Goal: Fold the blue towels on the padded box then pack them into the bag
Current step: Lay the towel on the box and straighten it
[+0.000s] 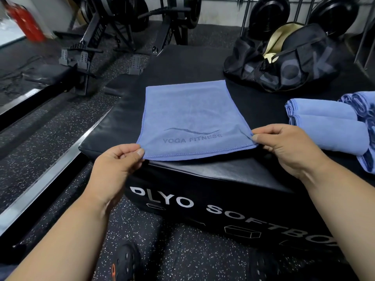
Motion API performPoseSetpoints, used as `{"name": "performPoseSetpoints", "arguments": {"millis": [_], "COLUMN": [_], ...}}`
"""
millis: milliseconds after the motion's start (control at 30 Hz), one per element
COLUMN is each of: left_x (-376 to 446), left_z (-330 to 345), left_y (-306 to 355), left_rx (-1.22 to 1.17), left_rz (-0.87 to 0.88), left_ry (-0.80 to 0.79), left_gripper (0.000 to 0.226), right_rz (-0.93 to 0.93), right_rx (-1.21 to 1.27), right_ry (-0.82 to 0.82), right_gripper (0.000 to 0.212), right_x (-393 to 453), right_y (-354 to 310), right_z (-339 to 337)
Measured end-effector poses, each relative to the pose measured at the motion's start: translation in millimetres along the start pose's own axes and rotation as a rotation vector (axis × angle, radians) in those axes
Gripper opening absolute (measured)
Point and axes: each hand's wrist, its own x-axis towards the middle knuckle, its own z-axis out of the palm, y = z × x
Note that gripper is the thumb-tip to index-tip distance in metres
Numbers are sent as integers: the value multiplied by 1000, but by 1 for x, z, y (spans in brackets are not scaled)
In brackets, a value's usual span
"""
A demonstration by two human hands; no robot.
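Note:
A blue towel (pixel 190 116) printed "YOGA FITNESS" lies flat on the black padded box (pixel 213 177), its near edge at the box's front edge. My left hand (pixel 119 159) pinches the towel's near left corner. My right hand (pixel 284 145) pinches the near right corner. To the right lie folded blue towels (pixel 326 126) beside a heap of unfolded ones (pixel 363 106). A black duffel bag (pixel 288 59) stands open at the far right of the box, showing a pale lining.
Black rowing machines (pixel 113 33) stand on the speckled rubber floor beyond the box's left side. Weight plates (pixel 267 13) hang on a rack behind the bag. My shoes (pixel 125 262) are on the floor in front of the box.

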Motion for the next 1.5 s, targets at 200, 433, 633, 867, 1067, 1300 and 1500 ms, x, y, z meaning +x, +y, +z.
{"name": "performPoseSetpoints", "arguments": {"millis": [200, 433, 633, 867, 1067, 1300, 1500], "left_x": [-4, -13, -13, -9, -6, -15, -46], "left_z": [-4, 0, 0, -3, -4, 1, 8], "left_y": [-4, -7, -13, -13, -9, -2, 20], "left_rx": [2, 7, 30, 49, -11, -17, 10], "left_rz": [-108, -181, -171, -160, -252, -274, -12], "left_ry": [-1, 21, 47, 74, 67, 69, 116], "left_gripper": [20, 11, 5, 18, 19, 29, 31], "right_rz": [35, 43, -42, -5, -22, -70, -25], "right_rx": [85, -59, -219, -267, -438, -505, -110], "right_ry": [-72, -92, -34, -74, -136, -144, -160], "right_gripper": [24, 21, 13, 14, 18, 18, 24], "right_x": [-10, -18, -16, -17, -20, -29, -56], "right_y": [-4, -2, 5, 0, -4, -7, -19], "right_z": [2, 8, 13, 9, 8, 13, 11]}}
